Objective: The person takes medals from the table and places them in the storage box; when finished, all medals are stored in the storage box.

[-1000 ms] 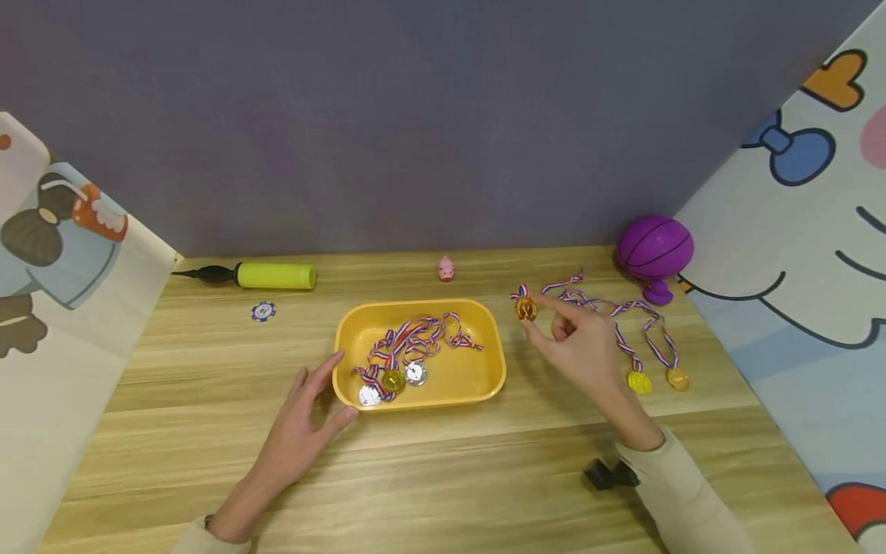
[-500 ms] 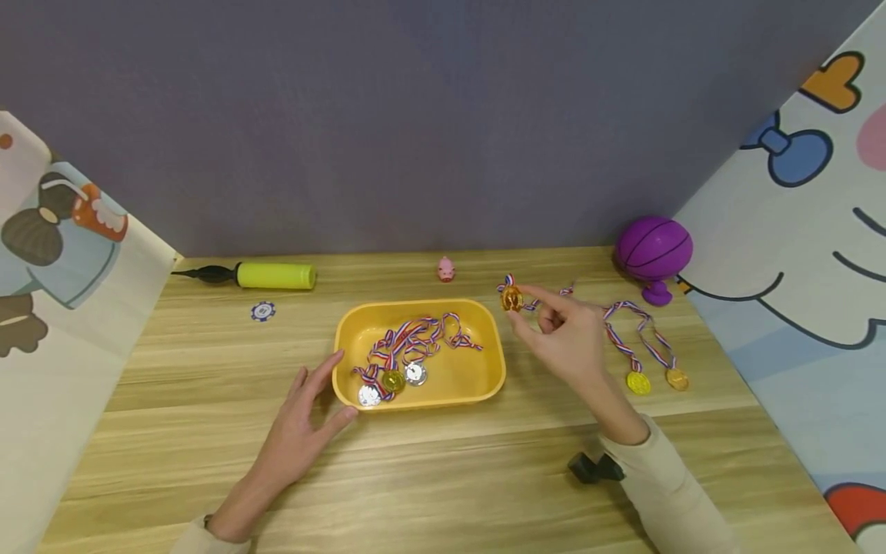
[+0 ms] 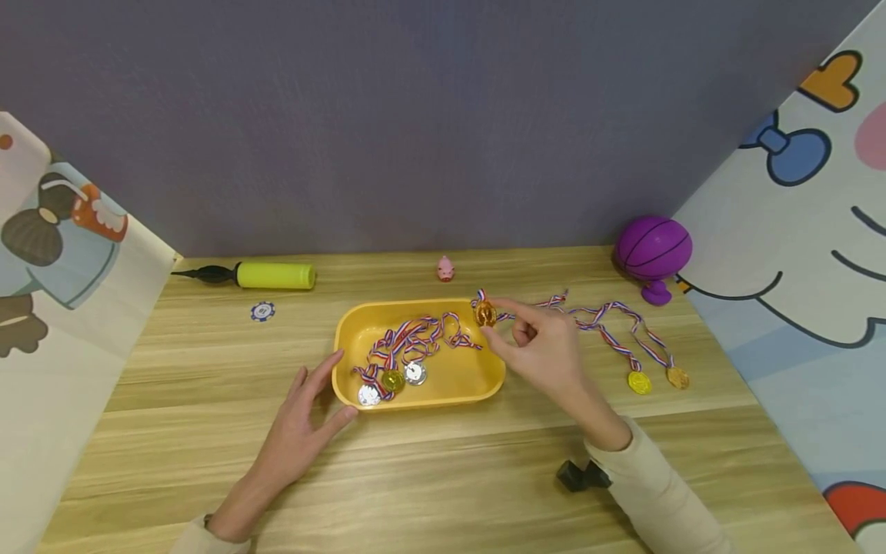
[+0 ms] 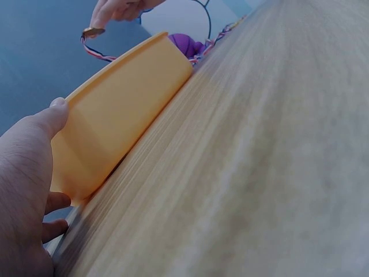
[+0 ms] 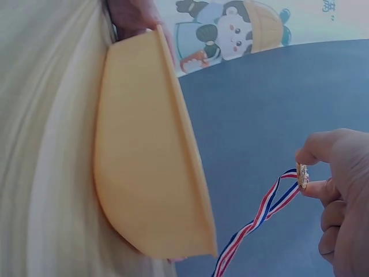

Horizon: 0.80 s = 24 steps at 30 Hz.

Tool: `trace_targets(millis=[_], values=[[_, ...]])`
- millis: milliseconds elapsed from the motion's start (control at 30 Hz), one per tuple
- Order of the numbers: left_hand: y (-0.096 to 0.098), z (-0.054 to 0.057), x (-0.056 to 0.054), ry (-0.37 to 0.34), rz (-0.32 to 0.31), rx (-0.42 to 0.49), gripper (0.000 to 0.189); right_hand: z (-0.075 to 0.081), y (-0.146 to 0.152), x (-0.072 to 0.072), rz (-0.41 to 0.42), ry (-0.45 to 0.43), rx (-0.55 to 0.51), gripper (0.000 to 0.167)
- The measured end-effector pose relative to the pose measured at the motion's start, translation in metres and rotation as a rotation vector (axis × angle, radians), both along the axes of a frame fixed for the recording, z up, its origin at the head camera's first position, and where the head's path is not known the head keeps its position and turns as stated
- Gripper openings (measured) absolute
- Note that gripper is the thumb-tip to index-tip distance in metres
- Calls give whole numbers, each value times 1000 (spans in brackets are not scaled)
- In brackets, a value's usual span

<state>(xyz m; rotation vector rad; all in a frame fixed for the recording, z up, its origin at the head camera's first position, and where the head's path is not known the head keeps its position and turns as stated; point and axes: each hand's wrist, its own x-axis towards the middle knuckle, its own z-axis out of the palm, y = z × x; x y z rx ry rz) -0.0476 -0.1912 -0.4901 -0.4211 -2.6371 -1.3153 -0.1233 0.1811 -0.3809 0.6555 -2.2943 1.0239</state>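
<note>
My right hand [image 3: 543,350] pinches a gold-coloured medal [image 3: 485,314] between thumb and index finger, above the right end of a yellow tray [image 3: 457,378]. The medal's striped ribbon [image 5: 262,210] trails off to the right. My left hand [image 3: 296,431] holds the tray's left end, thumb at the front corner and index finger at the side rim. Inside the tray lie a gold medal [image 3: 393,380], a silver medal [image 3: 415,373] and another silver medal [image 3: 370,395], their ribbons tangled. The left wrist view shows the left thumb [image 4: 57,109] against the tray's rim.
To the right lie a yellow medal [image 3: 639,382] and a gold medal [image 3: 677,377] with ribbons. Behind them stand a purple ball [image 3: 654,248] and purple duck [image 3: 656,292]. A pink pig [image 3: 445,269], yellow-green pump [image 3: 274,275] and poker chip [image 3: 263,311] lie farther back.
My right hand has moved left with the medal, from beside the tray to over its right end, the ribbon drawn along. My left hand has stayed at the tray.
</note>
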Motion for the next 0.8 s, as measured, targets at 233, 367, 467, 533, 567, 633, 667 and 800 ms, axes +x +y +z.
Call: trace_targets(millis=[233, 367, 467, 533, 567, 633, 667, 800], values=[[0, 1, 0, -11, 3, -1, 87, -9, -13, 6, 32, -21, 40, 32], [1, 1, 1, -21, 5, 0, 87, -16, -21, 9, 38, -43, 89, 34], [1, 2, 2, -26, 8, 2, 86, -22, -27, 11, 48, -56, 128, 34], [1, 2, 2, -29, 9, 4, 86, -25, -30, 11, 56, -61, 148, 34], [1, 2, 2, -30, 9, 4, 86, -26, -31, 11, 60, -68, 156, 34], [1, 2, 2, -31, 10, 3, 86, -28, -33, 12, 65, -86, 173, 35], [1, 2, 2, -30, 11, 1, 86, -29, -34, 12, 67, -99, 181, 35], [1, 2, 2, -24, 8, 1, 85, -31, -36, 12, 74, -167, 214, 35]])
